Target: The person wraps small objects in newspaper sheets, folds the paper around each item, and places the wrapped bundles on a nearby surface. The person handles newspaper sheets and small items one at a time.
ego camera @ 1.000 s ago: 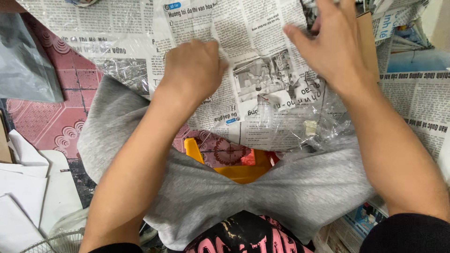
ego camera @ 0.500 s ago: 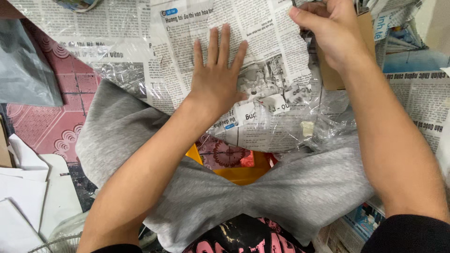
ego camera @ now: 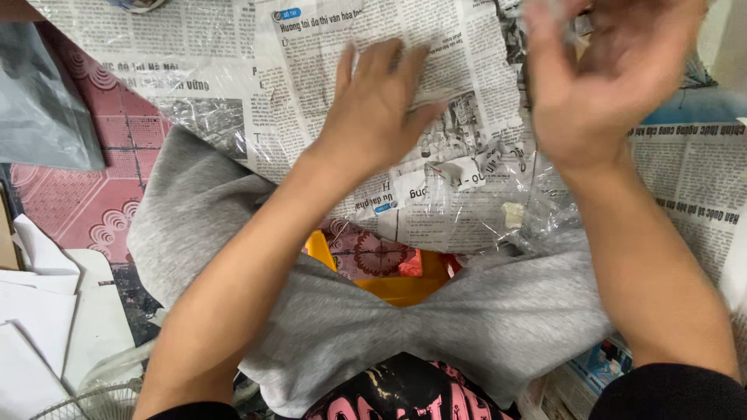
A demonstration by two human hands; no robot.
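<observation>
At the far left of the frame lie a grey plastic bag (ego camera: 39,101), patterned red floor tiles (ego camera: 78,202) and, lower down, a stack of white sheets (ego camera: 39,327). A grey knit garment (ego camera: 327,327) spreads across the lower middle, its cloth soft and limp; it would sag if lifted by one edge.

The left hand (ego camera: 377,101) sits in the upper middle, fingers spread and flat, palm pressing on the newspaper sheet (ego camera: 311,70) that covers the upper centre. It clasps nothing; it only pins the paper down. The sheet is thin, light and easily torn, and part of it lies under clear plastic film (ego camera: 482,202), which looks slick and crinkly. It seems best held by a free edge or corner between finger and thumb, with the flat of a hand steadying the middle.

Below the paper a yellow plastic object (ego camera: 389,288) shows through a gap in the garment, with a red piece beside it.

At the upper right, the right hand (ego camera: 599,85) is raised above the paper, blurred, fingers curled loosely; whether it pinches a bit of film I cannot tell. More newspaper (ego camera: 692,187) lies at the right edge.
</observation>
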